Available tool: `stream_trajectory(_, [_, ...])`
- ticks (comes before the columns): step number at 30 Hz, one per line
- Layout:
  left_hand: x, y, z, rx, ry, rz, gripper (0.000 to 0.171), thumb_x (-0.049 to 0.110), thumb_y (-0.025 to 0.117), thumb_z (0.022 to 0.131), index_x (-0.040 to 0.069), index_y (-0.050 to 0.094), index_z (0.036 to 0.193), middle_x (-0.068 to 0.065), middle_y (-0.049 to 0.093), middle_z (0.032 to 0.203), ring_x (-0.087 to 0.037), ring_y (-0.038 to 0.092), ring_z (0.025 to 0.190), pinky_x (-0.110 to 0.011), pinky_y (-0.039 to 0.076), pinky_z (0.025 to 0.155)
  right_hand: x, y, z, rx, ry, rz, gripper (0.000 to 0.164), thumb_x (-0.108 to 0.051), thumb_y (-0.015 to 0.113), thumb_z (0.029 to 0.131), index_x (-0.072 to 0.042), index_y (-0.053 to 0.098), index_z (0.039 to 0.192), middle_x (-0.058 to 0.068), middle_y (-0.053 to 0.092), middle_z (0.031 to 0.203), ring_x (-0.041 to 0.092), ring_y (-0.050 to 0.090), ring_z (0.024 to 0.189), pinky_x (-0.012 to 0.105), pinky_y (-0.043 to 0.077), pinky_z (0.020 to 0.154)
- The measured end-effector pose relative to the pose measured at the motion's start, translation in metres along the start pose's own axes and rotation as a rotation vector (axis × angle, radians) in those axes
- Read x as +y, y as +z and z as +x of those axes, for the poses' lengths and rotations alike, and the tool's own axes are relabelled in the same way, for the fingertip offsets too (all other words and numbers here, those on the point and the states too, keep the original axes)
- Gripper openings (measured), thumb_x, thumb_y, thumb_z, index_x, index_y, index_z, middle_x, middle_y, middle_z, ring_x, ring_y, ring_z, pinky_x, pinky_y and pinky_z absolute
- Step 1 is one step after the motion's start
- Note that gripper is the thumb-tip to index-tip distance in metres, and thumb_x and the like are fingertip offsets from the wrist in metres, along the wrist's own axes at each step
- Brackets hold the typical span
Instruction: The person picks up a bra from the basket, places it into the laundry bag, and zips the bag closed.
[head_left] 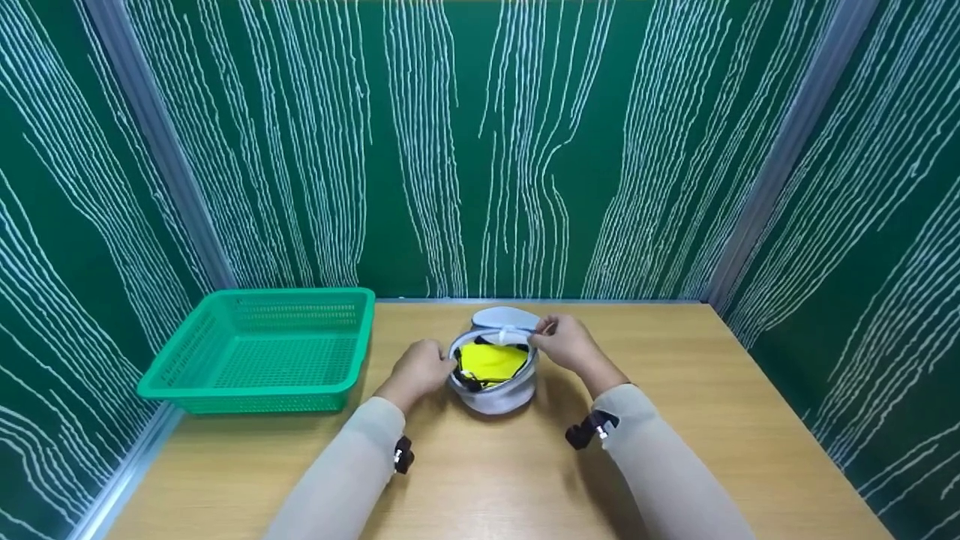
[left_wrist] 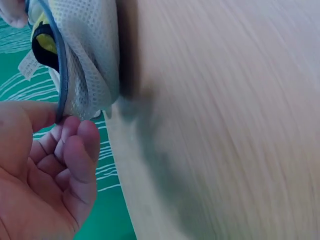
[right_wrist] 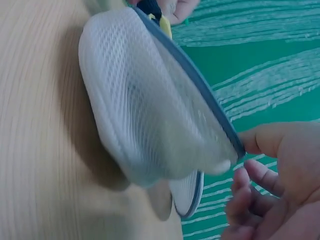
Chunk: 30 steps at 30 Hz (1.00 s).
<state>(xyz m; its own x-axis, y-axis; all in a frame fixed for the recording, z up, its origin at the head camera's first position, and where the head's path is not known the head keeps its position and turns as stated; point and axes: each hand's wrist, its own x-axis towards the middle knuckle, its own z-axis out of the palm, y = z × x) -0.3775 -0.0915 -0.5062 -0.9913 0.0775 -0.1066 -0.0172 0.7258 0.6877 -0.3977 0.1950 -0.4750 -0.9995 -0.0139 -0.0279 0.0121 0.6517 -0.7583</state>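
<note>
A round white mesh laundry bag (head_left: 496, 399) with a grey zipper edge stands unzipped on the table, its lid (head_left: 504, 318) folded back at the far side. Inside lies a bright yellow cloth item (head_left: 491, 362) with black edging; a small white tag (left_wrist: 29, 65) sticks out in the left wrist view. My left hand (head_left: 421, 369) pinches the rim on the left between thumb and fingers. At the far right of the opening, my right hand (head_left: 568, 343) pinches the rim, its thumb on the zipper edge (right_wrist: 212, 102) in the right wrist view.
To the left, a green perforated plastic basket (head_left: 351, 375) sits on the wooden table (head_left: 480, 480). Green panels (head_left: 510, 150) with white wavy lines enclose the table's back and sides, joined by grey metal posts (head_left: 780, 165).
</note>
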Motion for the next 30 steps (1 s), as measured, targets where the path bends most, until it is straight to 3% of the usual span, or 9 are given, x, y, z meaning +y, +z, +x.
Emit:
stream_trajectory(5, [0.002,-0.001,0.000,0.015,0.039,-0.001,0.029,0.026,0.068,0.113,0.014,0.063,0.087,-0.001,0.054,0.081,-0.020,0.058,0.078,-0.032,0.046,0.069,-0.030,0.019,-0.007,0.067,-0.152,-0.121,0.013,-0.012,0.078,0.103,-0.006,0.076,0.114,0.014,0.077,0.115,0.029,0.071,0.104,0.044,0.066,0.095])
stream_trajectory(9, [0.004,-0.003,0.000,0.022,0.055,-0.004,0.031,0.027,0.068,0.114,0.014,0.064,0.085,0.000,0.053,0.080,-0.019,0.058,0.079,-0.032,0.046,0.070,-0.048,0.039,-0.008,-0.078,-0.334,-0.290,0.007,-0.010,0.078,0.102,-0.006,0.081,0.107,0.011,0.081,0.106,0.024,0.073,0.095,0.043,0.067,0.090])
stream_trajectory(11, [0.006,-0.004,0.000,0.012,0.041,-0.035,0.030,0.029,0.067,0.115,0.014,0.067,0.088,-0.001,0.056,0.082,-0.020,0.059,0.079,-0.032,0.047,0.071,-0.051,0.049,-0.008,-0.191,-0.371,-0.349,0.010,-0.012,0.078,0.104,-0.006,0.084,0.109,0.008,0.082,0.105,0.020,0.073,0.092,0.042,0.067,0.089])
stream_trajectory(13, [0.009,-0.004,-0.001,-0.002,0.031,-0.067,0.031,0.030,0.065,0.116,0.014,0.069,0.089,-0.001,0.058,0.081,-0.019,0.060,0.077,-0.031,0.048,0.069,-0.051,0.056,-0.008,-0.282,-0.366,-0.383,0.012,-0.014,0.078,0.104,-0.007,0.086,0.110,0.007,0.084,0.104,0.019,0.074,0.090,0.042,0.067,0.089])
stream_trajectory(16, [0.013,-0.004,-0.004,-0.045,0.051,-0.111,0.036,0.030,0.062,0.117,0.015,0.067,0.085,0.000,0.059,0.076,-0.017,0.059,0.068,-0.029,0.047,0.062,-0.048,0.064,-0.007,-0.349,-0.338,-0.406,0.015,-0.015,0.079,0.105,-0.008,0.088,0.114,0.008,0.086,0.108,0.019,0.078,0.094,0.042,0.068,0.091])
stream_trajectory(20, [0.019,-0.004,-0.007,-0.094,0.123,-0.182,0.042,0.026,0.060,0.117,0.016,0.062,0.076,0.000,0.060,0.067,-0.013,0.052,0.055,-0.026,0.042,0.050,-0.043,0.069,-0.005,-0.360,-0.328,-0.407,0.014,-0.014,0.080,0.104,-0.006,0.088,0.114,0.009,0.087,0.110,0.019,0.079,0.098,0.041,0.068,0.094])
stream_trajectory(25, [0.032,-0.010,-0.015,-0.111,0.160,-0.322,0.043,0.028,0.060,0.117,0.016,0.064,0.077,-0.002,0.061,0.062,-0.010,0.046,0.048,-0.024,0.037,0.047,-0.038,0.070,-0.004,-0.353,-0.344,-0.416,0.011,-0.002,0.072,0.103,-0.004,0.082,0.103,0.007,0.078,0.094,0.020,0.069,0.084,0.041,0.063,0.082])
stream_trajectory(27, [0.039,-0.013,-0.018,-0.100,0.171,-0.369,0.041,0.029,0.062,0.117,0.016,0.065,0.078,-0.001,0.061,0.060,-0.009,0.046,0.048,-0.023,0.037,0.047,-0.036,0.070,-0.006,-0.345,-0.343,-0.413,0.015,0.000,0.065,0.105,-0.003,0.079,0.110,0.010,0.077,0.099,0.024,0.070,0.089,0.045,0.064,0.088])
stream_trajectory(30, [0.048,-0.018,-0.021,-0.071,0.197,-0.399,0.040,0.029,0.063,0.116,0.016,0.065,0.078,0.000,0.061,0.060,-0.010,0.046,0.049,-0.023,0.037,0.048,-0.034,0.068,-0.008,-0.336,-0.299,-0.356,0.032,-0.005,0.052,0.115,-0.005,0.072,0.139,0.014,0.078,0.131,0.031,0.074,0.121,0.050,0.058,0.116])
